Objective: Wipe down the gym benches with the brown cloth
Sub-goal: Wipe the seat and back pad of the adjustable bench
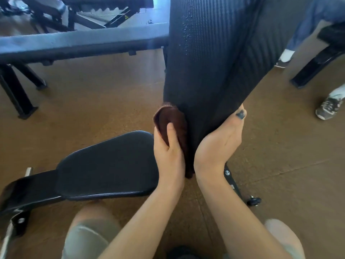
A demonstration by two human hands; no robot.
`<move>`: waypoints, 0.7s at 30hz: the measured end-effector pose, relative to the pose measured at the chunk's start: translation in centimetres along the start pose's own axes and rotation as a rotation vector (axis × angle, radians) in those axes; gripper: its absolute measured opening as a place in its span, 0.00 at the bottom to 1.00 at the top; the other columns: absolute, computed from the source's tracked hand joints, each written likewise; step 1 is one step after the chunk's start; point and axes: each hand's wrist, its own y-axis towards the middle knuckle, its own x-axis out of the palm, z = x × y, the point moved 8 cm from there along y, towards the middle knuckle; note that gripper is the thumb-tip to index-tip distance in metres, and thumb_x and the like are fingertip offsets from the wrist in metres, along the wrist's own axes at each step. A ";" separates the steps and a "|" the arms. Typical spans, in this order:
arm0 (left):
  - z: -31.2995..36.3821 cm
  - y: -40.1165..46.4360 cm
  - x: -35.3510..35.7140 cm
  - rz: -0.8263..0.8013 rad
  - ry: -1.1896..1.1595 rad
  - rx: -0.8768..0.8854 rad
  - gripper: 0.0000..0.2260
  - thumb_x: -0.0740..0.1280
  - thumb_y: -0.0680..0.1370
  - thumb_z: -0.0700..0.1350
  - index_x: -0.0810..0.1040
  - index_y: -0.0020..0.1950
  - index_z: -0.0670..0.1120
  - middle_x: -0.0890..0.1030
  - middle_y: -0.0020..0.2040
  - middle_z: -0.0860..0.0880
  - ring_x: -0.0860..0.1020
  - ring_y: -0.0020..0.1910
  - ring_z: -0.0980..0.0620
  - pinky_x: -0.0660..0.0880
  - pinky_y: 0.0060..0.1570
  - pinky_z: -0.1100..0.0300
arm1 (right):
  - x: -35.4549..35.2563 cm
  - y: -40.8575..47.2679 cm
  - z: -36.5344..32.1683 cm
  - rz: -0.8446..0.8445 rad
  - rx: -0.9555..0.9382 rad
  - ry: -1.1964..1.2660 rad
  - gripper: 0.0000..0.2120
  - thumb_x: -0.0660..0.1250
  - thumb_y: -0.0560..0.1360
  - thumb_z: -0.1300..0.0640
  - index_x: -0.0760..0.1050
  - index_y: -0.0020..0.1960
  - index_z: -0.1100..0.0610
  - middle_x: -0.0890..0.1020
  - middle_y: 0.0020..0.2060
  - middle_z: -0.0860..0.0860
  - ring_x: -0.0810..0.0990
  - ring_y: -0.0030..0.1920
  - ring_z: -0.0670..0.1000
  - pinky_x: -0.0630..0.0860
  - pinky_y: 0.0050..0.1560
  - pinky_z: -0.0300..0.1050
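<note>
The black textured back pad of an inclined gym bench rises in front of me, with wet drops near its upper left edge. My left hand grips the folded brown cloth and holds it against the pad's lower left edge. My right hand clasps the pad's lower right edge, thumb on the front face. The bench's black seat pad lies low at the left of my hands.
A flat grey bench crosses the upper left on black legs. Another bench frame stands at the right, beside a person's blue trouser leg and sneaker. An adjustment knob sticks out below my right wrist. Brown floor lies around.
</note>
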 end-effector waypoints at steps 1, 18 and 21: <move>0.1 0.1 0.0 -0.005 -0.005 0.006 0.11 0.58 0.84 0.62 0.68 0.65 0.74 0.77 0.63 0.70 0.76 0.66 0.63 0.74 0.68 0.55 | 0.0 0.0 0.0 0.009 0.015 -0.013 0.38 0.46 0.77 0.31 0.69 0.76 0.54 0.77 0.71 0.51 0.75 0.71 0.53 0.71 0.72 0.62; -4.3 2.7 -0.5 -0.126 0.057 -0.183 0.10 0.63 0.79 0.68 0.69 0.61 0.75 0.81 0.60 0.63 0.79 0.62 0.58 0.74 0.68 0.47 | -0.3 -1.3 -0.7 0.214 -0.019 -0.081 0.20 0.47 0.81 0.40 0.68 0.52 0.54 0.73 0.43 0.40 0.71 0.44 0.40 0.74 0.55 0.45; -3.8 7.0 0.1 -0.158 0.101 -0.258 0.20 0.65 0.73 0.68 0.70 0.62 0.65 0.79 0.56 0.59 0.78 0.60 0.50 0.73 0.67 0.47 | -0.4 -1.1 -0.9 0.212 -0.046 -0.103 0.17 0.46 0.81 0.44 0.66 0.52 0.56 0.70 0.40 0.39 0.69 0.40 0.36 0.70 0.52 0.37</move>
